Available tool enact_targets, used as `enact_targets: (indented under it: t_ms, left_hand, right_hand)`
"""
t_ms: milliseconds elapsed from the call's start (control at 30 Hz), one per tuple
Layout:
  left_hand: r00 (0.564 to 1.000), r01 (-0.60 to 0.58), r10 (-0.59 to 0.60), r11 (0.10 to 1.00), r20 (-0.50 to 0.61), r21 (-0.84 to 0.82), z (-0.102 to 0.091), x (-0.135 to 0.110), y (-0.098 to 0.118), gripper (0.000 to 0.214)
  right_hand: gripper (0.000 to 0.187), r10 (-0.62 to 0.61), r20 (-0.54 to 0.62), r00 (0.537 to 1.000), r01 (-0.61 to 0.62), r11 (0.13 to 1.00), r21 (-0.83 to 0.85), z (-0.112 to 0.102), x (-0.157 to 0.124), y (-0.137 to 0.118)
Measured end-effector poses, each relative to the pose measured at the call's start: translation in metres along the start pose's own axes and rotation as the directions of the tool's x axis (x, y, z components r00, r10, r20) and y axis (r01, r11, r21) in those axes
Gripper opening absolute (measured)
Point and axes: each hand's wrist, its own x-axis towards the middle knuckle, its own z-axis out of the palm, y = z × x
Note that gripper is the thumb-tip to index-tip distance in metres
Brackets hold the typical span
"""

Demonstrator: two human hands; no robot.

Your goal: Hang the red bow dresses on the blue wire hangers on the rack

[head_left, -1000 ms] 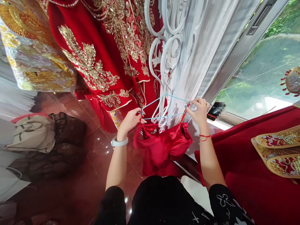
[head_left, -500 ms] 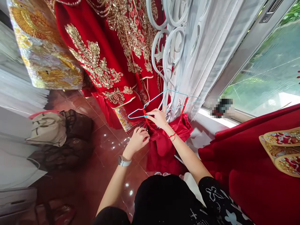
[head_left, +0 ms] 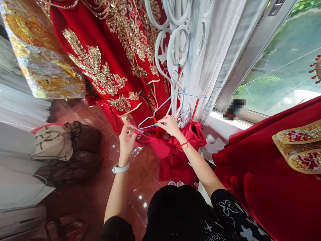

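A light-blue wire hanger [head_left: 164, 105] hangs from a white scrolled metal stand. From it hangs a red satin dress [head_left: 192, 134], with one thin red strap [head_left: 195, 108] looped over the hanger's far side. My right hand [head_left: 170, 125] is closed on the hanger's near end, fingers pinched at the wire beside another red strap. Left of it, my left hand [head_left: 127, 137] pinches a piece of the dress's red fabric and draws it out sideways. The exact edge between those fingertips is hard to make out.
Red garments with gold beading [head_left: 100, 67] hang ahead, by the white scrolled stand [head_left: 178, 43]. Bags [head_left: 52, 142] lie on the tiled floor at left. At right are a window [head_left: 273, 63] and a long red cloth [head_left: 250, 160] with an embroidered piece.
My left hand has moved left and slightly up, away from the right hand, pulling red fabric out with it. The right hand stays at the hanger's near end.
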Motion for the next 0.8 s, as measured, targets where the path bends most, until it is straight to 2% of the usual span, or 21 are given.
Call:
enact_targets:
  t_ms: [100,167,233,333,400,467,533,600,667,733,800]
  left_hand:
    - [0.996,-0.058,0.059,0.998,-0.068,0.010,-0.005,0.012,0.008,0.025]
    - [0.996,-0.094,0.094,0.995,0.005,0.037,-0.002,0.023,0.019,0.025]
    - [0.985,-0.123,0.113,0.990,0.129,0.074,0.009,0.035,0.032,0.029]
    - [0.947,-0.206,0.165,0.970,0.277,0.126,0.035,0.048,0.048,0.035]
    - [0.926,-0.276,0.214,0.946,0.312,0.170,0.051,0.051,0.052,0.039]
    - [0.930,-0.298,0.222,0.922,0.293,0.248,0.060,0.047,0.047,0.044]
    - [0.953,-0.249,0.177,0.920,0.247,0.303,0.058,0.039,0.035,0.048]
    - [0.970,-0.167,0.106,0.945,0.219,0.280,0.050,0.028,0.021,0.053]
    - [0.974,-0.135,0.083,0.960,0.213,0.246,0.041,0.021,0.011,0.053]
    - [0.967,-0.207,0.154,0.939,0.201,0.275,0.035,0.018,0.010,0.045]
    - [0.942,-0.320,0.257,0.881,0.216,0.349,0.036,0.021,0.019,0.035]
  right_hand:
    - [0.019,0.015,0.012,1.000,-0.015,1.000,-0.016,-0.001,-0.002,-0.003]
    - [0.018,0.021,0.019,1.000,-0.020,0.999,-0.025,-0.001,-0.003,-0.006]
    - [0.019,0.021,0.029,0.999,-0.020,0.999,-0.033,-0.001,-0.004,-0.010]
    - [0.020,0.021,0.038,0.999,-0.019,0.999,-0.042,-0.001,-0.005,-0.014]
    - [0.020,0.028,0.035,0.999,-0.026,0.998,-0.049,-0.002,-0.006,-0.016]
    - [0.019,0.039,0.029,0.999,-0.037,0.997,-0.060,-0.003,-0.007,-0.015]
    - [0.018,0.046,0.025,0.999,-0.044,0.997,-0.071,-0.004,-0.009,-0.014]
    - [0.018,0.048,0.022,0.999,-0.046,0.996,-0.077,-0.006,-0.010,-0.012]
    - [0.018,0.048,0.017,0.999,-0.046,0.996,-0.080,-0.005,-0.011,-0.011]
    - [0.018,0.045,0.010,0.999,-0.044,0.996,-0.079,-0.003,-0.010,-0.012]
    - [0.017,0.020,0.000,1.000,-0.020,0.998,-0.052,0.000,-0.009,-0.013]
